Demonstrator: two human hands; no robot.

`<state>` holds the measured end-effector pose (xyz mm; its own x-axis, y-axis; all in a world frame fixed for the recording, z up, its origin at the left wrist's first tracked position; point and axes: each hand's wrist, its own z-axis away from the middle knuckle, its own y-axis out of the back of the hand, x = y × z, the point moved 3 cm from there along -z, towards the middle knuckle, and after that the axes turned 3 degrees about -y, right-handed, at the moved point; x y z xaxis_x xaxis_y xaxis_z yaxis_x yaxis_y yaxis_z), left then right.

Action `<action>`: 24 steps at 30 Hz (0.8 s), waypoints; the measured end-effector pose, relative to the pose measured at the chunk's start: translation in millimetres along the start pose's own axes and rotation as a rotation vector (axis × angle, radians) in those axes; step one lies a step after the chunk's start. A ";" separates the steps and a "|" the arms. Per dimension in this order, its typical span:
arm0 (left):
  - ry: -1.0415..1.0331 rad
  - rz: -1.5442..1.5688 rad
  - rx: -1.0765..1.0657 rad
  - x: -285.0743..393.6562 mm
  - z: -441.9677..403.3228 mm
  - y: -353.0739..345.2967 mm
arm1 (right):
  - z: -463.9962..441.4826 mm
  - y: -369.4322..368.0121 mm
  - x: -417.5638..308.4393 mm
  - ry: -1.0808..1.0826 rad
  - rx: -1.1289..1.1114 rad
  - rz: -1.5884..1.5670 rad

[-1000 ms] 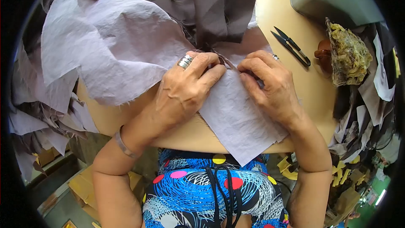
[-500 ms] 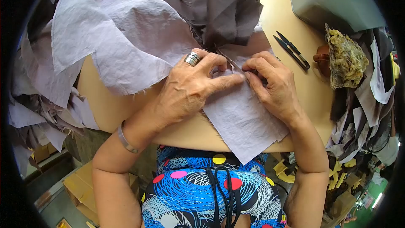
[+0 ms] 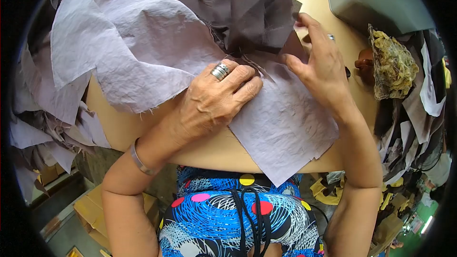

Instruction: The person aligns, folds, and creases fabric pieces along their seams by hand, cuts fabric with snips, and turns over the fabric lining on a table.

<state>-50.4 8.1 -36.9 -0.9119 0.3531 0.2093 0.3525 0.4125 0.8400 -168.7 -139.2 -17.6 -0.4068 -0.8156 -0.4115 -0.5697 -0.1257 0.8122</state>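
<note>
Over the near edge of the desk [image 3: 214, 154] hangs pale cloth [image 3: 285, 133]; its top meets the curled left hand [image 3: 209, 97], grip hidden. Farther, the right hand [image 3: 328, 71] spreads wide beside dark cloth [image 3: 262, 7]. Work seems midway: cloths meet, frayed edges remain.

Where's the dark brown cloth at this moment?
In the head view, the dark brown cloth lies top centre on the table, just beyond the left hand, with the right hand by its right edge.
</note>
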 end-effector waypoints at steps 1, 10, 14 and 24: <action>-0.001 -0.001 0.015 -0.4 0.6 -1.3 | -3.6 -0.6 0.0 -0.151 -0.122 -0.075; -0.040 -0.035 -0.035 0.2 1.3 -1.9 | -2.1 -21.5 11.0 -0.055 0.004 -0.260; 0.006 0.025 -0.006 0.2 1.9 -3.3 | -2.6 -6.6 3.1 -0.265 -0.118 -0.133; 0.094 0.087 0.016 -0.9 -0.3 -0.7 | -0.3 -9.7 10.2 -0.309 -0.260 -0.329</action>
<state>-49.8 7.2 -37.6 -0.8929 0.3084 0.3281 0.4343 0.3975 0.8084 -167.1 -146.5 -29.6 -0.4501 -0.5093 -0.7335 -0.5228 -0.5156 0.6788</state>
